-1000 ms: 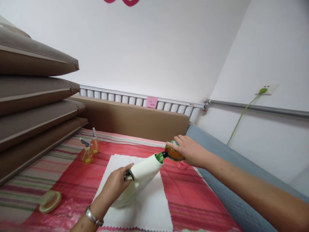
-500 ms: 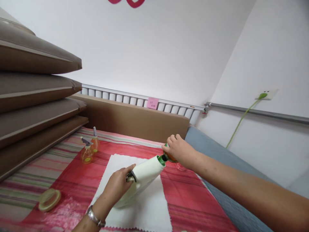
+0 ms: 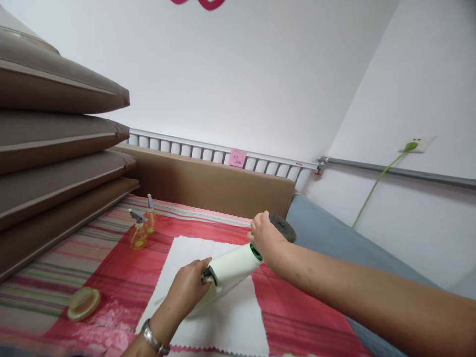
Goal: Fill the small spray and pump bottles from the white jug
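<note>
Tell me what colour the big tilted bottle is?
The big bottle is creamy white with a green mouth, clearest in the head view.

The white cloth [image 3: 226,322] looks a matt, faintly fuzzy fabric with a pinked edge, lying on a glossy, crinkled red plastic sheet [image 3: 119,277]. Above the cloth, the jug [image 3: 232,265] gripped by the left hand [image 3: 186,290] is smooth matt cream plastic with a shinier green rim, and the bottle [image 3: 284,228] clasped in the right hand [image 3: 265,237] at the cloth's far right corner shows a dark, smooth plastic base. Left of the cloth stand spray bottles [image 3: 138,237] of clear yellowish plastic and lies a translucent tape roll [image 3: 84,303], and the wristband [image 3: 154,339] at its near edge is polished metal.
</note>
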A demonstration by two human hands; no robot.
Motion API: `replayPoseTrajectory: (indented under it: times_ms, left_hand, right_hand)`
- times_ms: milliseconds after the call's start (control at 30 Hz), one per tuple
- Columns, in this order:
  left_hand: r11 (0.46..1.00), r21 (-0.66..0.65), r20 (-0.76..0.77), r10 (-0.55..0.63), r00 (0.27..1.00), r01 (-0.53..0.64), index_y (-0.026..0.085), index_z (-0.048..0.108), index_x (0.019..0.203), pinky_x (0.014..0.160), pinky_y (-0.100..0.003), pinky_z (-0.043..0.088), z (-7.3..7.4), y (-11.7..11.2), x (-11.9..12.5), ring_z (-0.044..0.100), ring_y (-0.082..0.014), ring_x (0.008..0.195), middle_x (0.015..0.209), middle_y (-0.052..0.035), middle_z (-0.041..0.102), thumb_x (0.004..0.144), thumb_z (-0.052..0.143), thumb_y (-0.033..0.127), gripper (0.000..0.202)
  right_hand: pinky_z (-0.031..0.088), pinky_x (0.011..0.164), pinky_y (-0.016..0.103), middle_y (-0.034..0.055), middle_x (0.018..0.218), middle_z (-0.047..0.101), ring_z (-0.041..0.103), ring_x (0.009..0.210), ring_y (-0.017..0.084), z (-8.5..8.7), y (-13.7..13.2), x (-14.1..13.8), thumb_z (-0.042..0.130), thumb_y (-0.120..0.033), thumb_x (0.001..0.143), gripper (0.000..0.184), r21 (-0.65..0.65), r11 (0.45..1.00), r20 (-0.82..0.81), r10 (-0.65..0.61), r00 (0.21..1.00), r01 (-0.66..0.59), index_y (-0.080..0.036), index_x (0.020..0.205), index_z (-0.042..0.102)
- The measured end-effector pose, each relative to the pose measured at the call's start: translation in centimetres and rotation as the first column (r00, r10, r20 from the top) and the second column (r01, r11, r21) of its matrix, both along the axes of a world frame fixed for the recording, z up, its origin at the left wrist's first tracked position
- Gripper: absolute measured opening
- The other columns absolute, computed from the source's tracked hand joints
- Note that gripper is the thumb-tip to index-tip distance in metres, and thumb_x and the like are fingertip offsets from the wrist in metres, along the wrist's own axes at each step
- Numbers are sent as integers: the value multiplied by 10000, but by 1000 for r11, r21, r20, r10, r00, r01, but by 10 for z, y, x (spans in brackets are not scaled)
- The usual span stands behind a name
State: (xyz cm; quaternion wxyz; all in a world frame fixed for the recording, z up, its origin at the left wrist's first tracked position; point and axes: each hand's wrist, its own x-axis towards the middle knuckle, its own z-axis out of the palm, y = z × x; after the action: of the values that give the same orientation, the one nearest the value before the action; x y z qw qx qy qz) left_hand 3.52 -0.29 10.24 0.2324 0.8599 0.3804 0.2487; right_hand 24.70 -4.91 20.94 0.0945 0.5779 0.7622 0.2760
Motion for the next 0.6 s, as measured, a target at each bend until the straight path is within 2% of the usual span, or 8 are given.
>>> replayPoseTrajectory:
  times_ms: [133, 233, 333, 433, 467, 533, 600]
  left_hand:
    - [1000, 9, -5, -15, 1000, 16, 273, 643, 1019, 776, -257, 431, 4, -3, 0, 639, -215, 919, 950, -30, 701, 670, 542, 99, 403]
    - [1000, 23, -10, -5, 1000, 6, 266, 652, 967, 751, -254, 432, 5, -7, 1, 643, -214, 893, 929, -28, 702, 663, 540, 107, 361]
    - [999, 41, -2, 15, 1000, -15, 250, 658, 954, 747, -264, 435, 1, -8, 2, 642, -219, 885, 927, -38, 703, 663, 533, 118, 343]
    - [998, 40, 40, 40, 998, -41, 221, 669, 902, 725, -267, 436, -6, -3, -2, 642, -214, 839, 889, -46, 708, 657, 534, 131, 294]
    - [998, 31, 68, 50, 996, -52, 212, 672, 883, 711, -262, 435, -9, 0, -6, 640, -207, 817, 866, -45, 708, 651, 536, 129, 282]
    - [996, -9, 167, 90, 982, -90, 192, 676, 819, 666, -250, 426, -13, 10, -13, 628, -190, 750, 791, -37, 701, 633, 549, 129, 234]
    - [991, -58, 271, 134, 953, -123, 172, 670, 741, 603, -236, 406, -17, 22, -20, 599, -170, 662, 696, -22, 674, 628, 569, 155, 152]
  right_hand:
    - [188, 932, 686, 111, 964, 644, 412, 1100, 457, -7, 2, 1, 760, -91, 421, 424, 72, 991, 83, -119, 989, 113, -314, 773, 682]
    - [208, 912, 678, 139, 934, 647, 432, 1058, 469, -7, 0, 0, 756, -17, 371, 448, 80, 990, 90, -123, 988, 115, -286, 722, 681]
    - [291, 827, 650, 142, 861, 650, 491, 963, 443, 7, -10, 3, 776, -65, 381, 411, 64, 992, 114, -114, 987, 107, -290, 709, 674]
    - [404, 658, 501, 143, 794, 640, 557, 803, 373, 34, -25, 22, 775, -155, 418, 460, -10, 992, 134, -124, 983, 127, -283, 847, 669]
    - [416, 612, 443, 140, 804, 636, 569, 774, 350, 41, -31, 32, 762, -175, 440, 554, -48, 992, 77, -112, 991, 116, -280, 971, 645]
    - [437, 572, 387, 117, 871, 637, 592, 768, 324, 47, -45, 55, 734, -231, 488, 755, -92, 989, -151, -125, 981, 112, -289, 1208, 513]
    - [480, 645, 412, 105, 1045, 626, 602, 887, 341, 35, -62, 80, 706, -270, 549, 849, -73, 992, -397, -127, 909, 107, -316, 1322, 359]
